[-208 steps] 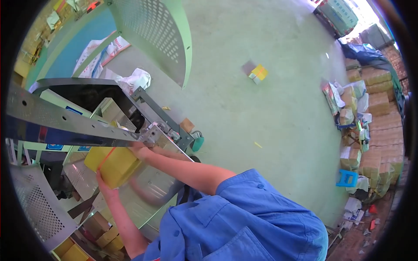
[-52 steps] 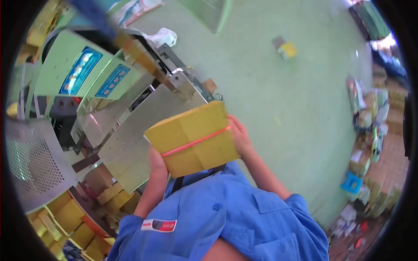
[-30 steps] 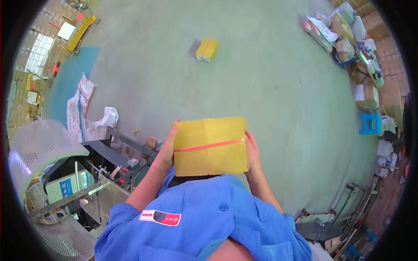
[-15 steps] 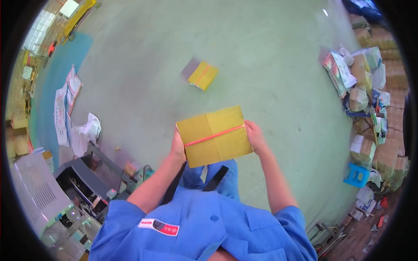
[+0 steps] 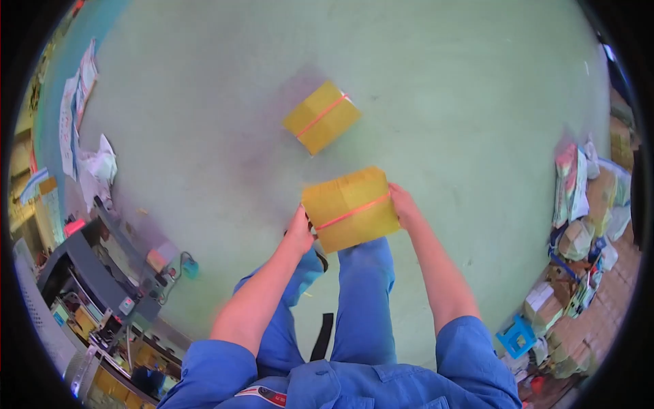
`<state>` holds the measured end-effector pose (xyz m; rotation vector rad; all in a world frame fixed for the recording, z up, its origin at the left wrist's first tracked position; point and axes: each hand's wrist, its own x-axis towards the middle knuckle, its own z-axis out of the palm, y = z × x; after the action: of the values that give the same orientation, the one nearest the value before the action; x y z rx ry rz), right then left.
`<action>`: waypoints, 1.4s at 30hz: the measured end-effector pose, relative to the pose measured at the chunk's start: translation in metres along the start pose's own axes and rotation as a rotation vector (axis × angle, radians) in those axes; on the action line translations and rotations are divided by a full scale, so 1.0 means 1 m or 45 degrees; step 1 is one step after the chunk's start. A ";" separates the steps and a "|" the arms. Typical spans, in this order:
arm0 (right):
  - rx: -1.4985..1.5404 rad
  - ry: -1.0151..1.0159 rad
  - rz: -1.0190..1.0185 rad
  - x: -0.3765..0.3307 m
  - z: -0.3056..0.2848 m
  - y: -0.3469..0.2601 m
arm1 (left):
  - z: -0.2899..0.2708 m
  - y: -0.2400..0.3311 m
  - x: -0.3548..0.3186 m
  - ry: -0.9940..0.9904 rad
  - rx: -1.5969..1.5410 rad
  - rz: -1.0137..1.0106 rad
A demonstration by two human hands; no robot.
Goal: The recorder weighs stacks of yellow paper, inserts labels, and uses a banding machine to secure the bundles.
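Observation:
A yellow cardboard box (image 5: 350,208) bound with an orange strap is held low in front of my legs. My left hand (image 5: 300,232) grips its left end and my right hand (image 5: 405,204) grips its right end. A second yellow box (image 5: 321,117) with the same orange strap lies on the green floor (image 5: 422,88) just beyond the held one, apart from it. My blue trousers and blue shirt fill the lower middle of the view.
A strapping machine and bench (image 5: 102,273) stand at the lower left, with white paper and bags (image 5: 88,163) on the floor beside them. Stacks of boxes and bundles (image 5: 586,225) and a blue stool (image 5: 516,335) line the right edge.
I have turned away from the machine with the strapped box and lowered it toward the floor. The second box on the floor has come closer in view.

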<state>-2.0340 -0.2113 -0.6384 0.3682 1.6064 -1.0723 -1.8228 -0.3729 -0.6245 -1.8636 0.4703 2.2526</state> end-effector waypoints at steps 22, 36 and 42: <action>-0.836 0.122 -0.585 0.054 -0.006 0.030 | -0.068 0.041 0.047 0.166 0.073 0.480; -2.219 -0.827 -0.629 -0.167 0.081 0.072 | -0.360 -0.441 -0.456 1.216 -0.043 -0.199; -2.818 -1.510 -1.425 -0.210 0.327 0.050 | -0.161 -0.634 -0.425 1.409 0.819 0.043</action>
<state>-1.7269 -0.3811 -0.4637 -2.2696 0.8300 0.4194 -1.3779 0.1884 -0.3159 -2.4600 1.1684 0.6771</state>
